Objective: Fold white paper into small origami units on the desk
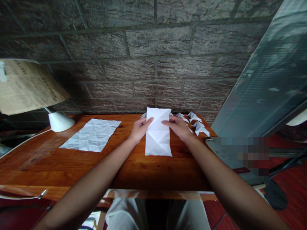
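The left hand (139,129) and right hand (180,126) pinch opposite long edges of a creased white paper sheet (157,135) over the middle of the wooden desk (55,167), thumbs in front. The step looks like working its creases; the next move likely calls for even pressure. The sheet hides most fingers and partly covers far folded paper pieces (200,128).

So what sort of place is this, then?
Perhaps a desk at home or a small craft corner: there's a wooden table, a lamp with a printed shade on it, and creased white paper held up over the table.
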The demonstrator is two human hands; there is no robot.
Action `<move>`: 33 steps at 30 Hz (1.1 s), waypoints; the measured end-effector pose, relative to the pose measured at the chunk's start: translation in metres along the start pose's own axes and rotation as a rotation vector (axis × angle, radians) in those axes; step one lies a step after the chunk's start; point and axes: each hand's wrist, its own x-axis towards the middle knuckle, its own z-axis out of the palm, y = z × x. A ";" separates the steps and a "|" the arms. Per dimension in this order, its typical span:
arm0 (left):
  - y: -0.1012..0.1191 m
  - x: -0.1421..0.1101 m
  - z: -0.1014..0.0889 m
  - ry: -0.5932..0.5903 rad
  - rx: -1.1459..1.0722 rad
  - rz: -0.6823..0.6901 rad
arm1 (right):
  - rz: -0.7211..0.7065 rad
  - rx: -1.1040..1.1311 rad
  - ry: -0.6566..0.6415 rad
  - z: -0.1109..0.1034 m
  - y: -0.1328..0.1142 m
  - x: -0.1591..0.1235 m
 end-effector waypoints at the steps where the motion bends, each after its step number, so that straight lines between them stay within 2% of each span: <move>1: 0.001 0.000 0.000 -0.018 -0.013 -0.007 | -0.019 0.002 0.023 0.000 0.000 0.000; 4: 0.002 -0.001 0.002 -0.070 -0.067 -0.041 | -0.060 -0.003 0.062 0.001 0.000 -0.001; 8: 0.001 -0.002 0.003 -0.087 -0.091 -0.058 | -0.074 -0.021 -0.043 0.003 0.002 -0.002; 13: 0.000 -0.001 0.000 -0.033 -0.074 -0.068 | -0.117 -0.139 -0.135 0.005 0.005 -0.002; 18: 0.001 0.001 -0.001 0.046 -0.074 -0.044 | -0.106 -0.106 -0.207 0.008 0.000 -0.005; 22: 0.002 0.002 -0.003 0.048 -0.033 -0.015 | -0.114 -0.132 -0.283 0.008 -0.002 -0.007; 28: 0.005 0.000 -0.002 0.000 -0.061 -0.060 | -0.129 -0.263 -0.217 0.002 0.001 -0.004; 33: 0.007 -0.004 0.001 -0.093 -0.099 -0.074 | -0.134 -0.218 -0.159 -0.001 0.001 -0.001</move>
